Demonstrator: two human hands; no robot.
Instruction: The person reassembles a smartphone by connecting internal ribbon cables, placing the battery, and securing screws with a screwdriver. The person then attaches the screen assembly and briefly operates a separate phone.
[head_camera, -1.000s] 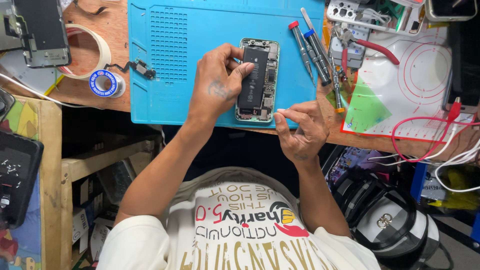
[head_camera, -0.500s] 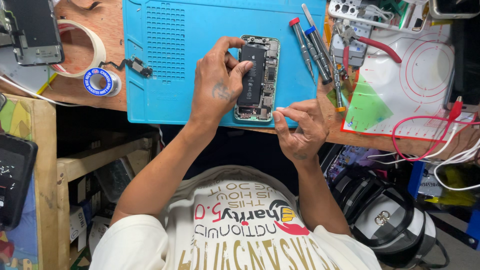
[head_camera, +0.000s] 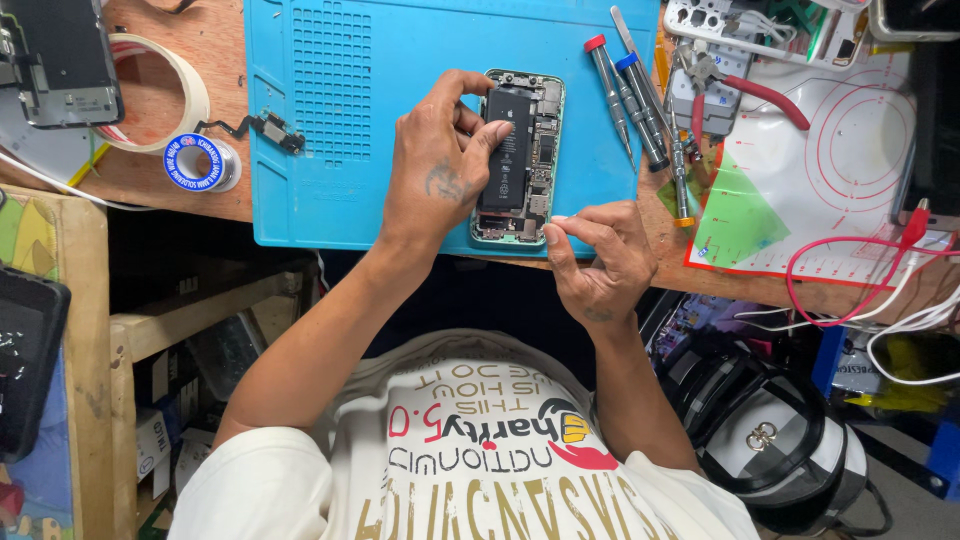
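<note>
The opened phone (head_camera: 522, 158) (back up, black battery showing) lies near the front edge of the blue mat (head_camera: 370, 120). Your left hand (head_camera: 440, 165) grips it, fingers clamped across its left side and battery. Your right hand (head_camera: 598, 258) sits at its lower right corner, fingers pinched together. Right of the phone lie screwdrivers (head_camera: 628, 95); beyond them, red-handled pliers (head_camera: 750, 90).

Phone repair workshop — blue work mat (head_camera: 380, 120), screwdrivers (head_camera: 625, 95), solder spool (head_camera: 195, 163), opened phone (head_camera: 522, 155), red pliers (head_camera: 745, 88)
</note>
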